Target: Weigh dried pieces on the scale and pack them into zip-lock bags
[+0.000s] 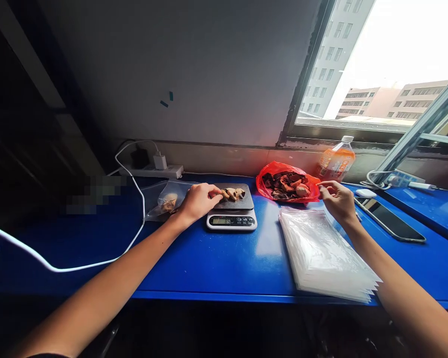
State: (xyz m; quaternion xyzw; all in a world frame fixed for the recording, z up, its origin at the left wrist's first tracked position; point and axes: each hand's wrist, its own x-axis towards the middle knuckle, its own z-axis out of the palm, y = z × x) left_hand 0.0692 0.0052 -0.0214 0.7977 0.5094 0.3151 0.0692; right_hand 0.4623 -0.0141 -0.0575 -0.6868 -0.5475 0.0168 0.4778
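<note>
My left hand (199,201) reaches over the white kitchen scale (231,221), thumb and fingers closed on the edge of a dried brown piece. Several such dried pieces (234,194), like dried mushroom slices, lie on the scale's grey plate (248,201). The lit display shows digits too small to read surely. My right hand (338,199) pinches the rim of a red plastic bag (263,186), which stands open. Dark dried pieces (285,184) fill it. Left of the scale, partly behind my left wrist, a clear plastic bag (155,199) contains pale dried pieces (169,202).
A stack of clear plastic bags (321,253) lies at the front right of the blue table (209,268). Beyond are a phone (390,219), an orange drink bottle (338,159) and a metal frame (406,124). A white cable (93,263) runs left from a power strip (168,171).
</note>
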